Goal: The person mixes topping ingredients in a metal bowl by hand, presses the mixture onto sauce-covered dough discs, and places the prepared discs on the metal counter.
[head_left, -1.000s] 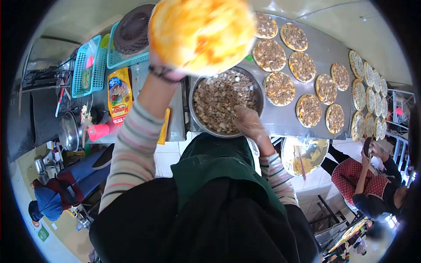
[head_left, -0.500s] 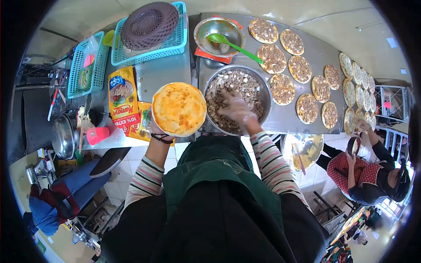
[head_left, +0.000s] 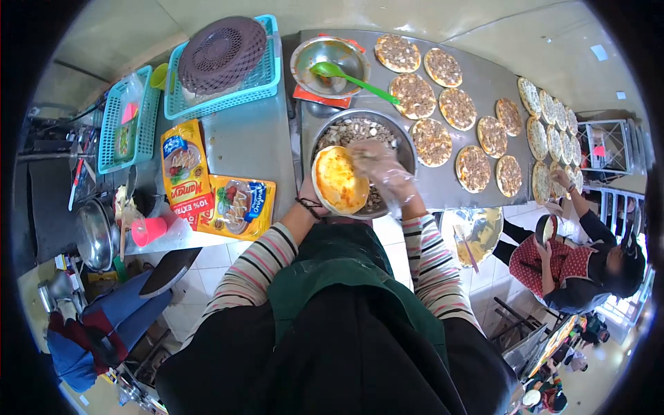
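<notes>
My left hand (head_left: 310, 196), with a dark bracelet at the wrist, holds a round flatbread (head_left: 339, 181) smeared with orange sauce, tilted over the near left part of a metal bowl (head_left: 408, 138). The bowl holds a crumbly brown and white filling (head_left: 360, 129). My right hand (head_left: 384, 168), in a clear plastic glove, is over the bowl at the bread's right edge. Its fingers are curled together, and what they hold is hidden. Several topped flatbreads (head_left: 431, 142) lie on the metal table to the right.
Behind the bowl stands a sauce bowl (head_left: 299, 63) with a green spoon (head_left: 373, 90). Yellow packets (head_left: 238, 207), turquoise baskets (head_left: 272, 69) and a pink cup (head_left: 148, 231) are left. Paler rounds (head_left: 539, 143) lie far right, near a person in a red apron (head_left: 569, 263).
My left hand has brought the flatbread rightward from beside the bowl to over its edge. My right hand has risen from the filling to the bread, its spread fingers now drawn together.
</notes>
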### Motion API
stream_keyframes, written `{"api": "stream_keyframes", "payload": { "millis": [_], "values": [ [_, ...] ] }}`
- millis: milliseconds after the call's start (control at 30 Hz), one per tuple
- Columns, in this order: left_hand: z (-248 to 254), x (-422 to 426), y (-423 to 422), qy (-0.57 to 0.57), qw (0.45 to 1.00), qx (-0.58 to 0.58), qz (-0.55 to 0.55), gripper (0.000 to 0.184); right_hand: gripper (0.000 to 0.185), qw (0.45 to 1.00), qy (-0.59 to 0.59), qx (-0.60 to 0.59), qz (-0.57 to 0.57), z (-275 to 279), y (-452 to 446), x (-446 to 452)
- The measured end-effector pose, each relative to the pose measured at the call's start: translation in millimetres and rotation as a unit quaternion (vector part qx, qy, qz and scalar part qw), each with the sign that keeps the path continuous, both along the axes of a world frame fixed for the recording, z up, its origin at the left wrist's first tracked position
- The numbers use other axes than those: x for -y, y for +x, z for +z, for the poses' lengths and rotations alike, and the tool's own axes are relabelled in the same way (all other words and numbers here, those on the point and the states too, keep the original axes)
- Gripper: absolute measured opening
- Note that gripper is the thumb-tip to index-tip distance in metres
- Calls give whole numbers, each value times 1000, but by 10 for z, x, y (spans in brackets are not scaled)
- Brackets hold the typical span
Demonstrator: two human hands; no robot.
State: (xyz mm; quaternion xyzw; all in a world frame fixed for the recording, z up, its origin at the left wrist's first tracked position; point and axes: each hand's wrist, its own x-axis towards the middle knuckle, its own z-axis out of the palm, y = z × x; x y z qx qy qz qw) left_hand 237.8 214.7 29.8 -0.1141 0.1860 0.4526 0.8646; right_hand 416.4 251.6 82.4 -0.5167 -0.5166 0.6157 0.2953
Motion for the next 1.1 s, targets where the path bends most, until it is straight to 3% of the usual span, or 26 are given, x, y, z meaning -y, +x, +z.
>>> {"api": "stream_keyframes", "payload": {
  "millis": [33,67,100,200,233,267,333,400,467,500,533,567,600,633,667,733,800,833,867,900,933,1000,1033,1067,1100],
  "values": [
    [-122,-19,75,25,999,-23,-9,43,34,998,51,23,29,64,-55,14],
    [-112,-43,112,27,999,-20,-13,43,35,951,232,181,92,131,-108,37],
    [-99,-66,133,22,999,-25,-2,43,37,844,396,328,150,181,-130,70],
    [23,-159,164,15,998,-55,6,45,38,814,454,354,67,-128,4,330],
    [3,-204,178,36,999,-27,22,44,31,923,325,205,6,29,-55,436],
    [-19,-230,187,56,998,-1,38,44,31,924,324,205,7,58,-54,418],
    [-99,-245,233,40,998,-15,41,44,27,869,393,280,111,68,-70,362],
    [-257,-254,209,58,998,19,-2,52,19,883,409,230,0,-47,-20,221],
    [-275,-197,210,130,991,-12,-9,52,23,893,379,241,-36,-274,103,174],
    [-257,-147,224,178,983,-47,-2,52,27,873,219,424,101,-356,118,-101],
    [-266,-150,296,215,974,-76,10,51,30,837,351,406,108,-127,23,-5],
    [-232,-203,333,146,988,10,43,47,29,817,445,351,111,52,-174,-39],
    [-235,-274,394,151,979,94,94,43,27,831,425,338,120,60,-231,13],
    [46,-279,333,59,992,75,83,43,26,838,432,314,111,137,-340,46],
    [-260,-314,451,187,970,-53,144,45,20,875,392,274,78,246,-376,91],
    [-110,-357,388,117,979,152,76,48,30,879,376,289,49,156,-193,-5],
    [169,-303,333,113,986,78,92,53,27,855,404,320,68,144,-193,76],
    [107,-318,314,105,982,128,93,51,24,833,424,344,87,180,-214,112],
    [62,-326,300,136,985,38,97,50,25,835,401,358,117,196,-234,182],
    [14,-340,286,160,981,-53,95,49,24,809,462,351,98,152,-269,226],
    [-39,-375,286,92,990,55,89,51,24,792,502,337,80,171,-322,275],
    [-27,-377,298,75,994,60,59,50,20,859,381,342,25,202,-288,272],
    [16,-384,257,56,996,36,67,50,18,840,404,361,21,161,-254,252],
    [38,-400,238,39,996,7,80,49,17,863,363,351,19,88,-253,281],
    [38,-384,250,43,995,5,87,48,16,858,407,314,25,59,-303,301]
  ]
}}
